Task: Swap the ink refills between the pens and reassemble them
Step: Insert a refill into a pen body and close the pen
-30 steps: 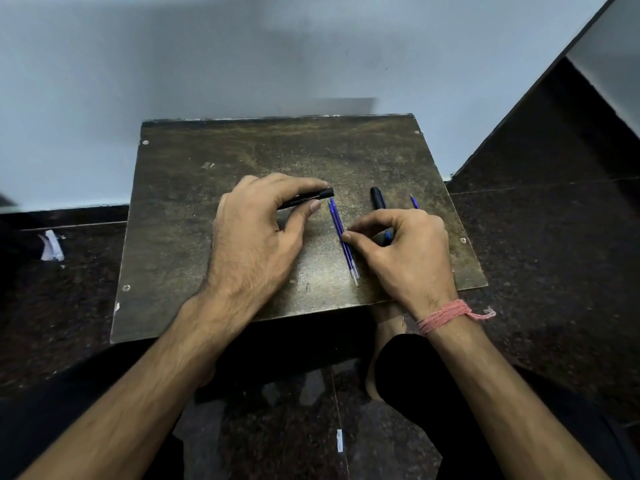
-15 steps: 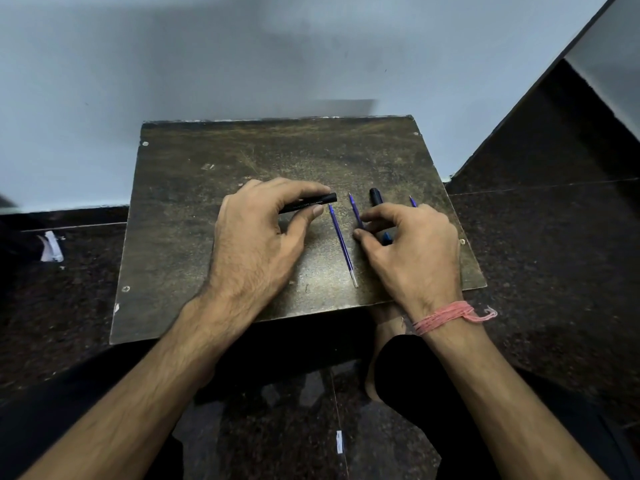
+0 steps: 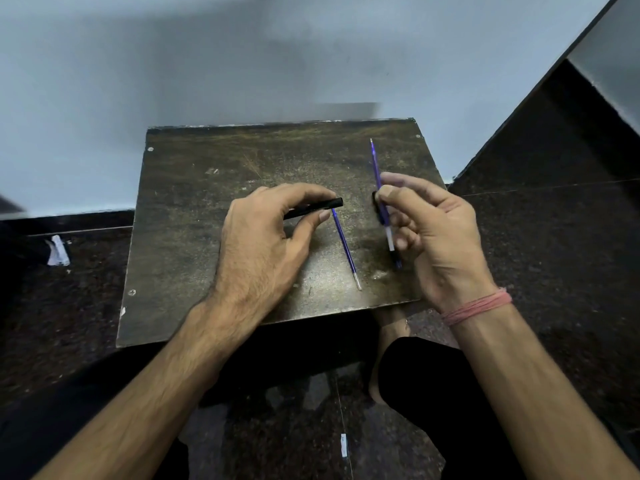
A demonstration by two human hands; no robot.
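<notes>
Both hands grip pen parts above a dark, worn wooden board [image 3: 194, 209] that lies on a dark speckled floor [image 3: 554, 254] against a pale wall [image 3: 207, 64]. On the left side, the left hand [image 3: 266, 251] pinches a black pen barrel [image 3: 317, 207] between curled forefinger and thumb; the barrel's long axis runs nearly level across the view, its open end pointing right and slightly away from the person. On the right side, the right hand [image 3: 440, 233] is raised with the palm turned inward, and its thumb and fingertips pinch a blue ink refill [image 3: 375, 168] whose long axis runs almost straight away from the person, the thin tip pointing to the far edge of the board. Just under that hand's fingers lies another pen piece [image 3: 391, 240], black, white and blue, roughly parallel to the held refill; whether the hand touches it is unclear. Between the hands a second blue refill [image 3: 344, 249] rests on the board, slanting from beside the barrel's open end toward the person, silver tip nearest. A pink thread band [image 3: 478, 306] circles the right wrist. A scrap of white paper [image 3: 57, 251] lies on the floor far left.
</notes>
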